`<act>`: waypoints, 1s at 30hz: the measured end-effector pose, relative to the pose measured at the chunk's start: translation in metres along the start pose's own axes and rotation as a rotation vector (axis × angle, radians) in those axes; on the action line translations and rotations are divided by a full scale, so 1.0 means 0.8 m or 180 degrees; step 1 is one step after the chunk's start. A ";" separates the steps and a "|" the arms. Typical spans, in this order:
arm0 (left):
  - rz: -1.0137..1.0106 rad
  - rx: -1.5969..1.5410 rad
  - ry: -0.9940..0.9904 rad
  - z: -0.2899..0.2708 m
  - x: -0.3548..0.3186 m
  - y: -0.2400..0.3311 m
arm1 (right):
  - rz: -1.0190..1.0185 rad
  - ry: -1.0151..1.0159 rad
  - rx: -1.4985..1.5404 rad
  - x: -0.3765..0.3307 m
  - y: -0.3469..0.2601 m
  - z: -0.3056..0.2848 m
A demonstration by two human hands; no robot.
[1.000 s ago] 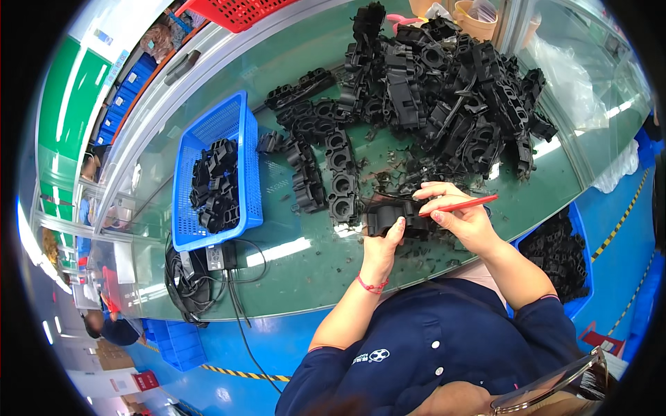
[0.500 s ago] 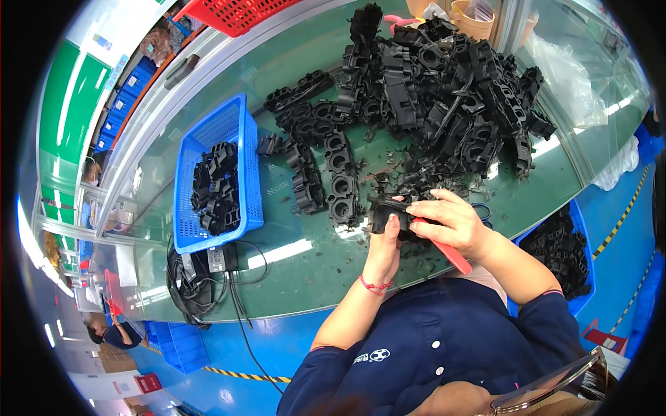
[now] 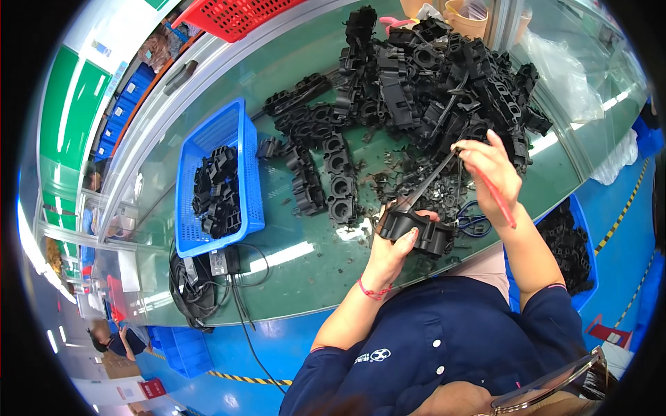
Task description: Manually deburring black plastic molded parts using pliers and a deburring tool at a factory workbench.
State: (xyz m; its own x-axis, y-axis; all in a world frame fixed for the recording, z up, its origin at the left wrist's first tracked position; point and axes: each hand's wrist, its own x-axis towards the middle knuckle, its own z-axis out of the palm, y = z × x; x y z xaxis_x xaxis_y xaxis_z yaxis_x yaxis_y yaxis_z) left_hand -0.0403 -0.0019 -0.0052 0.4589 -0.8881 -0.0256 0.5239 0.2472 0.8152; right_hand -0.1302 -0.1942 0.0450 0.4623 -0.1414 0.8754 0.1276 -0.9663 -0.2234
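My left hand (image 3: 391, 255) grips a black moulded plastic part (image 3: 433, 238) over the near edge of the bench, its thumb lying on the part's side. A thin, dark strip (image 3: 431, 179) slants up and away from that part. My right hand (image 3: 494, 179) pinches the strip's upper end between thumb and fingers. Tucked in the same hand is a red-handled tool (image 3: 499, 200), its working end hidden. Black scraps (image 3: 388, 184) lie scattered just beyond the held part. A blue-handled tool with looped handles (image 3: 474, 223) rests on the bench by my right wrist.
A large heap of black plastic parts (image 3: 444, 83) covers the far right of the green bench (image 3: 291, 274). Several parts (image 3: 340, 177) lie left of it. A blue basket (image 3: 252, 173) holds more, beside cables (image 3: 191, 288). Another blue bin (image 3: 586, 239) stands at right; a red basket (image 3: 236, 21) sits beyond.
My right hand has moved up and right, away from the part, drawing out the strip. The red-handled tool has swung more upright. The part in my left hand is turned and more exposed.
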 end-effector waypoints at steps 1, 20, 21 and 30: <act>0.0037 0.0092 -0.0061 -0.003 0.001 0.000 | 0.0039 0.0015 0.0022 0.006 0.003 -0.004; 0.0633 -0.1170 -0.0468 -0.076 -0.025 0.036 | 0.0982 0.1562 0.1127 0.037 0.080 -0.101; 0.0600 -0.1278 -0.0332 -0.074 -0.018 0.033 | 0.0945 0.1272 0.1536 0.036 0.061 -0.086; 0.0460 -0.1690 0.0249 -0.044 0.007 0.021 | 0.1557 -0.0858 0.2166 0.005 -0.011 -0.022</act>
State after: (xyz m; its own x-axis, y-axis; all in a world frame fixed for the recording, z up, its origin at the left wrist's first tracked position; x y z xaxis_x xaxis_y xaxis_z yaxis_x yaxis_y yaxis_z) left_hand -0.0036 0.0113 -0.0122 0.5942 -0.8043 0.0056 0.7321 0.5437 0.4104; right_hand -0.1450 -0.1898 0.0580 0.7824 -0.3675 0.5029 0.3165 -0.4607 -0.8292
